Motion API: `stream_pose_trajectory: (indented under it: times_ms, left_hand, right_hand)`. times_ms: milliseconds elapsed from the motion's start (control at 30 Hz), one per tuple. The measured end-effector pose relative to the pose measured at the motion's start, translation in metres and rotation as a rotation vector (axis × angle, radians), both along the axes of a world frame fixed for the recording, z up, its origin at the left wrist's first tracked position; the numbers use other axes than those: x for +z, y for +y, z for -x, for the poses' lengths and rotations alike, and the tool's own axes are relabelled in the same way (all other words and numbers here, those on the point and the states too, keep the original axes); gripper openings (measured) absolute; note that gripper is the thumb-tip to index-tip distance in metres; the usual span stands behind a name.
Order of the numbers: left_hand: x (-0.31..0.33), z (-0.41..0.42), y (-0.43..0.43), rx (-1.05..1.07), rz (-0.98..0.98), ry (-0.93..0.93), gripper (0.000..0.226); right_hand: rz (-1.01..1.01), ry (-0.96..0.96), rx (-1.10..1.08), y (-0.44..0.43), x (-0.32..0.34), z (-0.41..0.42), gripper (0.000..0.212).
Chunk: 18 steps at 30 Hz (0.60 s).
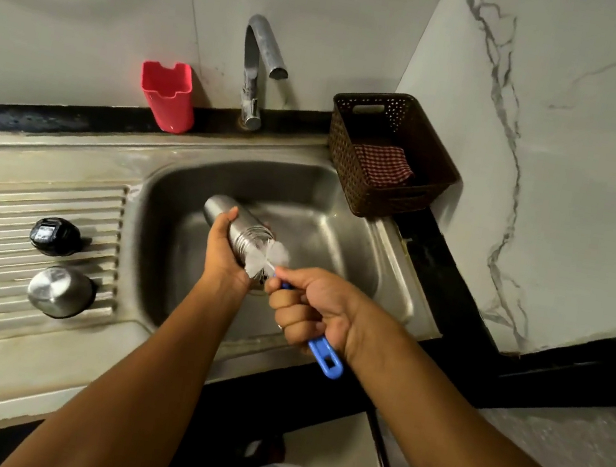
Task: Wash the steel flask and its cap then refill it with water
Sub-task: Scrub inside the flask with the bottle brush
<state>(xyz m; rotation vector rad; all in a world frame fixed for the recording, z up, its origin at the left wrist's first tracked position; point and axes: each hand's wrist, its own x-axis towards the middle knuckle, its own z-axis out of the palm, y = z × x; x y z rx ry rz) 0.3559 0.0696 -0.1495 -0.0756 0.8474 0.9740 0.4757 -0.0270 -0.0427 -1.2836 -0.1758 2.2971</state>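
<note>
Above the sink point(338, 234), my left hand point(223, 258) grips the flask point(246, 235) and my right hand point(311, 306) clasps the brush point(268, 258). I'd hold the flask steady and push the brush straight into its mouth, twisting.

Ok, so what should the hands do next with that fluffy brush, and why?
Probably slide the brush straight into the steel flask. The left hand holds the flask tilted over the sink, its open mouth facing the right hand, which grips the brush by its blue handle. The white bristles sit at the mouth, mostly outside, so the inside likely needs scrubbing.
</note>
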Motion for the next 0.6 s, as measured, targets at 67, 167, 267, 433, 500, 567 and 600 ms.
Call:
stream_pose_trajectory:
  times_ms: [67, 167, 267, 433, 500, 567, 600]
  left_hand:
    - [-0.002, -0.006, -0.008, -0.015, -0.014, 0.005, 0.043]
    - [-0.005, -0.011, -0.016, -0.016, -0.029, -0.002, 0.045]
    - [-0.005, -0.003, -0.012, 0.019, -0.018, 0.008, 0.041]
    - [-0.001, -0.007, -0.012, 0.052, 0.010, 0.127, 0.047]
    - [0.000, -0.011, -0.015, 0.067, -0.010, 0.241, 0.082]
    - [0.002, -0.012, -0.014, 0.114, -0.003, 0.287, 0.097]
    - [0.006, -0.012, -0.014, 0.180, 0.007, 0.320, 0.087]
  right_hand:
    - [0.016, -0.002, 0.000, 0.004, -0.006, 0.005, 0.038]
    - [0.037, -0.021, -0.027, 0.001, -0.004, 0.006, 0.040]
    - [0.031, 0.000, 0.007, -0.011, 0.006, -0.004, 0.040]
    - [0.029, -0.082, 0.069, 0.004, -0.004, -0.007, 0.039]
    - [-0.017, -0.236, 0.117, 0.010, -0.013, -0.004, 0.040]
    - [-0.232, -0.609, 0.253, 0.006, -0.018, -0.008, 0.037]
    - [-0.416, -0.902, 0.388, 0.001, -0.016, -0.012, 0.032]
